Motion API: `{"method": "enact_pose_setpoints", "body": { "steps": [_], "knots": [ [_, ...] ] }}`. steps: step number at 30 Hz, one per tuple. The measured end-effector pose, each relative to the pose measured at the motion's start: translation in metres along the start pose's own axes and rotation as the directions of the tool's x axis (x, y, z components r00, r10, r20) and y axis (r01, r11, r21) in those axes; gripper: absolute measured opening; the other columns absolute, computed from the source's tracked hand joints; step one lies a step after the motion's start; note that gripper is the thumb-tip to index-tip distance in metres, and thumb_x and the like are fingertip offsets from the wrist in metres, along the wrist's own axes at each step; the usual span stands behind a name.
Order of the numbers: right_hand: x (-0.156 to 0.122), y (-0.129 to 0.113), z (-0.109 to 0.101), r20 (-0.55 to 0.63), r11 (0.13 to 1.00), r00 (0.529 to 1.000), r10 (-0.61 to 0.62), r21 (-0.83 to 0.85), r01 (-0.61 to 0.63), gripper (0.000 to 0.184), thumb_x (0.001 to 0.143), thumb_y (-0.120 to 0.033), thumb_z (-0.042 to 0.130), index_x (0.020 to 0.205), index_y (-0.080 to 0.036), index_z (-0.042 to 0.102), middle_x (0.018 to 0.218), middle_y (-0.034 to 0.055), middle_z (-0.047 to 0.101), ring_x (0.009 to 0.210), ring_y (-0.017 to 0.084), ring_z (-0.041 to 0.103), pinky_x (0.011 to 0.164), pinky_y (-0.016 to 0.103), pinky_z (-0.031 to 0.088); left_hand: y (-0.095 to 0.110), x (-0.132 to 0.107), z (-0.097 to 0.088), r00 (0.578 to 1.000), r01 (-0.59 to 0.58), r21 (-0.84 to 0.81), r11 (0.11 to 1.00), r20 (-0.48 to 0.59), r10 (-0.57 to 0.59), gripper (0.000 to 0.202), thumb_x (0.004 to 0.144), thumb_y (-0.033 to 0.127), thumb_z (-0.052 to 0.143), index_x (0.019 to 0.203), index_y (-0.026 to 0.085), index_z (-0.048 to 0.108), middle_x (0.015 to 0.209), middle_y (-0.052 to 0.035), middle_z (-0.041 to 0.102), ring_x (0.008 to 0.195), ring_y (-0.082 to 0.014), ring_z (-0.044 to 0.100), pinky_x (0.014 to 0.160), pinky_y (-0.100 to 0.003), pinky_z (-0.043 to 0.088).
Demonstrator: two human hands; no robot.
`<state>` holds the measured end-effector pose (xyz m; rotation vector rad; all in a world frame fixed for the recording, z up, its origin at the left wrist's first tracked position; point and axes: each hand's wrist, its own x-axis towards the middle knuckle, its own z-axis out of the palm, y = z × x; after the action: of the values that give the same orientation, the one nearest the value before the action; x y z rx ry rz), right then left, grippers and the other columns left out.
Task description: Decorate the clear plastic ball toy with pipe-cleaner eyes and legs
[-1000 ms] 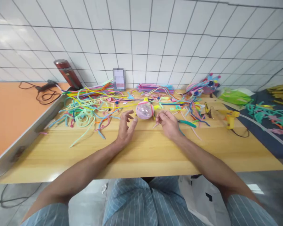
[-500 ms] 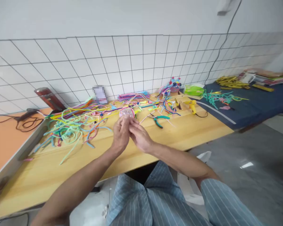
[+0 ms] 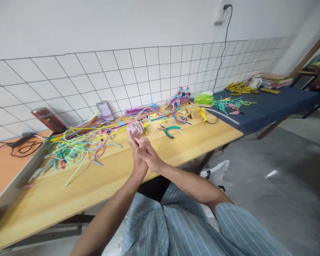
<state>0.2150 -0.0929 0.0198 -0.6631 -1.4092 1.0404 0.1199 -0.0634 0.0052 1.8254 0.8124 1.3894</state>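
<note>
My left hand [image 3: 135, 156] and my right hand [image 3: 150, 155] are pressed palm to palm above the front part of the wooden table [image 3: 109, 177]. The left fingers point straight up and away; the right hand lies flat against them. Anything between the palms is hidden. Just beyond the fingertips a clear pink ball [image 3: 135, 128] rests on the table. A big tangle of coloured pipe cleaners [image 3: 77, 145] lies to the left of my hands.
Teal-handled pliers [image 3: 168, 129] and a yellow glue gun [image 3: 202, 113] lie to the right. A red flask [image 3: 48, 119] leans at the tiled wall. An orange table [image 3: 2, 167] adjoins on the left, a blue-covered table [image 3: 269, 103] on the right. A white stool [image 3: 216, 170] stands on the floor.
My hands came together from apart, pinched something small near the pink ball, then drew back toward me, palms flat against each other. My head turned right, showing more floor and the blue table.
</note>
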Motion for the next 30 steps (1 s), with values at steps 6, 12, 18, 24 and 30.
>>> {"method": "enact_pose_setpoints", "body": {
  "steps": [6,12,18,24,30],
  "knots": [
    [0.009,0.007,-0.025,-0.177,0.998,0.984,-0.014,-0.057,0.004,0.099,0.088,-0.101,0.039,0.145,-0.025,0.068,0.16,0.0129,0.058,0.157,0.027,0.045,0.137,0.043,0.027,0.019,-0.061,0.054,0.982,0.12,-0.028,0.992,-0.141,-0.123,0.063,0.114,0.057,0.03,0.172,0.034,0.03,0.181,-0.0101,0.033,0.173,-0.025,0.02,0.141,-0.056,0.023],
    [0.025,0.011,-0.038,-0.102,0.909,0.923,0.371,0.246,-0.338,0.102,0.092,-0.096,0.022,0.141,-0.019,0.067,0.143,0.0193,0.073,0.139,0.03,0.067,0.123,0.05,0.048,0.018,-0.094,0.081,0.998,-0.054,0.135,0.989,0.048,0.048,0.08,0.111,0.054,0.047,0.178,0.028,0.012,0.188,-0.0122,0.01,0.175,-0.0301,0.007,0.143,-0.057,0.012],
    [0.008,0.02,-0.006,0.126,0.879,0.928,0.35,0.297,-0.372,0.078,0.09,-0.087,0.057,0.144,-0.032,0.067,0.15,0.0079,0.07,0.132,0.027,0.07,0.122,0.048,0.049,-0.01,-0.041,0.012,0.984,-0.139,0.318,0.938,-0.066,0.168,0.074,0.11,0.066,0.038,0.172,0.027,0.034,0.181,-0.0158,0.033,0.173,-0.0357,0.018,0.14,-0.063,0.012],
    [0.039,0.016,-0.056,0.227,0.927,0.903,0.365,-0.183,-0.329,0.037,0.092,-0.058,0.075,0.1,-0.023,0.082,0.103,0.0052,0.083,0.101,0.026,0.075,0.099,0.043,0.057,-0.033,0.017,-0.068,0.965,0.194,0.298,0.935,-0.231,-0.126,0.057,0.106,0.066,0.054,0.145,0.024,0.059,0.159,-0.0179,0.056,0.135,-0.0313,0.064,0.114,-0.054,0.052],
    [0.106,0.032,-0.123,0.059,0.892,0.954,0.293,-0.376,-0.251,0.027,0.095,-0.049,0.07,0.098,-0.023,0.078,0.094,0.0021,0.082,0.089,0.022,0.073,0.087,0.038,0.056,-0.078,0.087,-0.093,0.951,0.286,0.411,0.866,-0.235,-0.202,0.078,0.093,0.071,0.07,0.15,0.021,0.053,0.153,-0.021,0.053,0.119,-0.0307,0.065,0.096,-0.047,0.058]
  ]
}}
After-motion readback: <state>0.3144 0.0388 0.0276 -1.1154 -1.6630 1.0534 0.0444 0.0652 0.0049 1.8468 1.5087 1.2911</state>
